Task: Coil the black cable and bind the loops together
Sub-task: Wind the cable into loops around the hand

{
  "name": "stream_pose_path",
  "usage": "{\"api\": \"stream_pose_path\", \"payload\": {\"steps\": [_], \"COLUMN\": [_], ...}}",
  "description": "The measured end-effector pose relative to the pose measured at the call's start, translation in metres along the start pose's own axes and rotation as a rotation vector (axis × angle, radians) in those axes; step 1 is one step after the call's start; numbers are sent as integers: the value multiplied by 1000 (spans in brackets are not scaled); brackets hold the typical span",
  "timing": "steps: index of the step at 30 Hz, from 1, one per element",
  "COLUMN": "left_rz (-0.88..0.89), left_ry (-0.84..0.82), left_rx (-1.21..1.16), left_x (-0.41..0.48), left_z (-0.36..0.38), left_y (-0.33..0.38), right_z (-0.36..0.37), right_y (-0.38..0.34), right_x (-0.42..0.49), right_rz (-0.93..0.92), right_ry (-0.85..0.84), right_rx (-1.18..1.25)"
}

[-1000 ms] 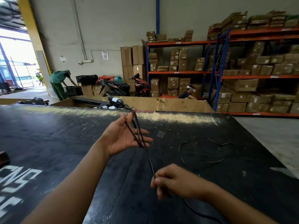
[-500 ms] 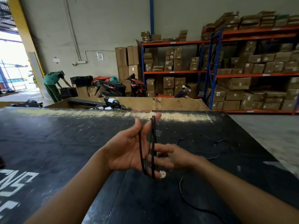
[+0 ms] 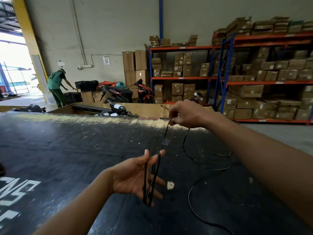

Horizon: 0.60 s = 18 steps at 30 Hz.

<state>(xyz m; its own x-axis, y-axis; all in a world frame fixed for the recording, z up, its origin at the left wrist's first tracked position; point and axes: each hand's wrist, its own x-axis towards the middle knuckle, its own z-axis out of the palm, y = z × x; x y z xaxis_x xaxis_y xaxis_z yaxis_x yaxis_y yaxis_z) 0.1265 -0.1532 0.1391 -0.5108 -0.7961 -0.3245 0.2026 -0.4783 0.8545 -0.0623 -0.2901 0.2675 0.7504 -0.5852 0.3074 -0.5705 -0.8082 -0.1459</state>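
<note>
The person's left hand (image 3: 133, 177) is hovering low over the black table (image 3: 67, 150), palm turned up and toward the right, fingers spread and pointing away from the body, with the forearm reaching in from the lower left. Several loops of the black cable (image 3: 153, 177) are hanging around those open fingers, running from near the fingertips down past the heel of the palm, so the hand is carrying the coil rather than clenching it. The right hand (image 3: 184, 113) is stretching farther out and higher, above the table's far edge, knuckles up and fingers curled closed, pinching the cable between thumb and fingertips. From that pinch one strand is running taut and straight down to the loops on the left hand, while another is dropping slack toward the table and snaking across the surface to the right, under the extended right forearm, before trailing off toward the near edge. Beyond the table an open cardboard bin (image 3: 145, 108) is sitting, and behind it orange-and-blue shelving (image 3: 225, 78) is holding stacked cardboard boxes
</note>
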Motion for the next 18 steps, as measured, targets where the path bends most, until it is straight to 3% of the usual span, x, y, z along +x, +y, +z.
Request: {"api": "stream_pose_path", "payload": {"steps": [9,18], "left_rz": [149,342], "left_ry": [267,256], "left_rx": [-120,-235], "left_x": [3,1], "left_z": [-40,-49], "left_y": [12,43], "right_z": [3,78], "right_y": [-36,-64], "right_x": [-29,-89], "right_rz": [8,101], "right_ry": [-4,-219], "right_rx": [183,559]}}
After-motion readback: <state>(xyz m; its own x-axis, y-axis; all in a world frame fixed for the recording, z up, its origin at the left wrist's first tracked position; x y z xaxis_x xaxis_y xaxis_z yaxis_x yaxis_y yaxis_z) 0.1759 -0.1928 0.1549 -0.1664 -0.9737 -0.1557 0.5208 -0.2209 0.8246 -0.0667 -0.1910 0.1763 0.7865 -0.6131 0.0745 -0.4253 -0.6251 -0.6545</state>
